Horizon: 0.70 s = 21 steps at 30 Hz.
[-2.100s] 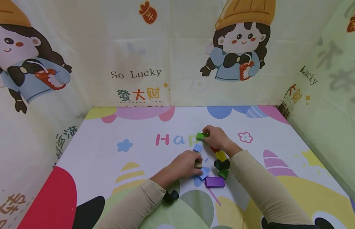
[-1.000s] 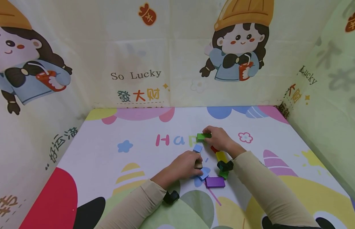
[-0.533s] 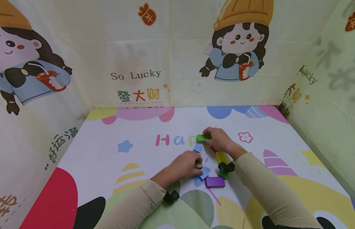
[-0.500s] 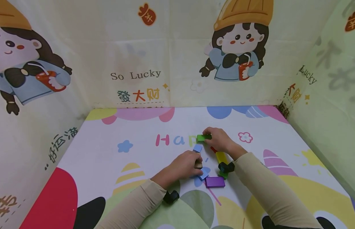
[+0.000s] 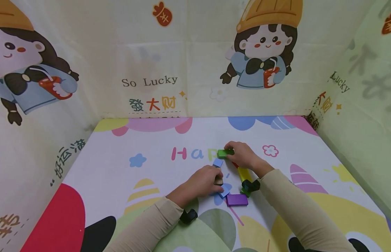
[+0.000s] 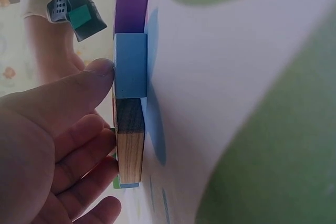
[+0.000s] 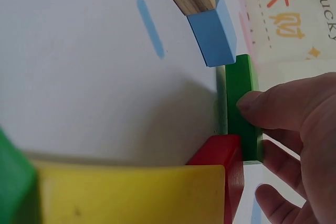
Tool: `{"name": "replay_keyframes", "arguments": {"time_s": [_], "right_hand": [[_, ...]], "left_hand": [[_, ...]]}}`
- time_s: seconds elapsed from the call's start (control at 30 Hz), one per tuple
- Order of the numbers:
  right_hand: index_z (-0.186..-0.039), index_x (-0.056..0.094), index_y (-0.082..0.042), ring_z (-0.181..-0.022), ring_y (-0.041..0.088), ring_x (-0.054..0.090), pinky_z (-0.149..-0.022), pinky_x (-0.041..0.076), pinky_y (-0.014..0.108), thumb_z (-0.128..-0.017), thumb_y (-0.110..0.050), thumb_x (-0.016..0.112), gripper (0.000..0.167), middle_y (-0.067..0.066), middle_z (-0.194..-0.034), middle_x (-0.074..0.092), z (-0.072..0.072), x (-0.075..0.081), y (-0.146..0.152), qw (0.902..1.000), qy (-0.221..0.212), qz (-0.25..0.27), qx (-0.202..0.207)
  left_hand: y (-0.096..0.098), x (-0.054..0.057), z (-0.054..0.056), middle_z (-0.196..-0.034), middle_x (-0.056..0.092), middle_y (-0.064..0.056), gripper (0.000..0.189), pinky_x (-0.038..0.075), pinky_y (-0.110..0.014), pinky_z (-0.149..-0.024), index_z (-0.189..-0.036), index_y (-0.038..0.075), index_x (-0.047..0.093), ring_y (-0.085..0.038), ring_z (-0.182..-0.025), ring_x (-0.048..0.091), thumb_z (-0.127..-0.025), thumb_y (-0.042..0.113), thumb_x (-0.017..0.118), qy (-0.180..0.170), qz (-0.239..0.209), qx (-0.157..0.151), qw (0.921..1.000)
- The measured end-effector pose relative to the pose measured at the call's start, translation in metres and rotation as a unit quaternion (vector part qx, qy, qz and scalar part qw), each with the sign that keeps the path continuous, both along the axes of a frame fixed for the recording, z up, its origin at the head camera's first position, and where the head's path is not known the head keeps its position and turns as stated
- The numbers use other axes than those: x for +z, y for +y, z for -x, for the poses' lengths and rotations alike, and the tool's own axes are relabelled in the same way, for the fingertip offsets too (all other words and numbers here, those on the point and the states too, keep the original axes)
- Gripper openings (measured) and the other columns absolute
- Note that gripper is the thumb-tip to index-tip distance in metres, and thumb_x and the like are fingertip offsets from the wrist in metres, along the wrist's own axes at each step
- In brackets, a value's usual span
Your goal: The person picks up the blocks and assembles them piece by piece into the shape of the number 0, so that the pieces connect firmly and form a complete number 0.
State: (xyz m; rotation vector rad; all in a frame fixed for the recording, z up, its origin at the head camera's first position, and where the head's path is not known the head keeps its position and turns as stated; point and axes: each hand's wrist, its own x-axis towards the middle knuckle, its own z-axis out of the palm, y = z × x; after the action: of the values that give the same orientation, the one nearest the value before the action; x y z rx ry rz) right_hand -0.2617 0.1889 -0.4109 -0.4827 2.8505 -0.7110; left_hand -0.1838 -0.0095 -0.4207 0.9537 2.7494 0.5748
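With thumb and fingers my right hand (image 5: 242, 154) pinches a long green block (image 5: 225, 154) at the far end of a ring of blocks. In the right wrist view that green block (image 7: 240, 98) lies against a red block (image 7: 218, 153), its other end close to a small blue block (image 7: 214, 35). My left hand (image 5: 200, 182) rests on the ring's left side. In the left wrist view its thumb touches the top of a blue block (image 6: 131, 66), and its relaxed fingertips lie along a wooden block (image 6: 130, 156) with a dark end.
A purple block (image 5: 237, 200) forms the near side of the ring. A yellow block (image 5: 245, 174) and another green block (image 5: 245, 192) stand on its right, partly behind the black wrist camera (image 5: 250, 185). Printed cloth walls (image 5: 201, 63) enclose the patterned table (image 5: 157, 140).
My right hand has brought the green block slightly nearer and to the right, up to the red block. The left hand has stayed in place.
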Motion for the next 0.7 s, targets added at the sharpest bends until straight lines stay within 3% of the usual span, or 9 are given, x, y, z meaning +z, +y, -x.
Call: {"name": "replay_keyframes", "arguments": {"time_s": [0.7], "right_hand": [[-0.124,0.064,-0.004,-0.104,0.031,0.057,-0.100,0.046,0.047,-0.092,-0.012,0.070,0.033,0.012,-0.118,0.066,-0.0006,-0.0054,-0.0002,1.0000,0.002,-0.005,0.004]], "left_hand": [[-0.0004,0.0014,-0.0008,-0.097,0.065,0.004,0.034,0.047,-0.023,-0.084,-0.108,0.012,0.070,-0.012,-0.093,0.056,-0.084,0.033,0.083,0.002,-0.007,-0.002,1.0000]]}}
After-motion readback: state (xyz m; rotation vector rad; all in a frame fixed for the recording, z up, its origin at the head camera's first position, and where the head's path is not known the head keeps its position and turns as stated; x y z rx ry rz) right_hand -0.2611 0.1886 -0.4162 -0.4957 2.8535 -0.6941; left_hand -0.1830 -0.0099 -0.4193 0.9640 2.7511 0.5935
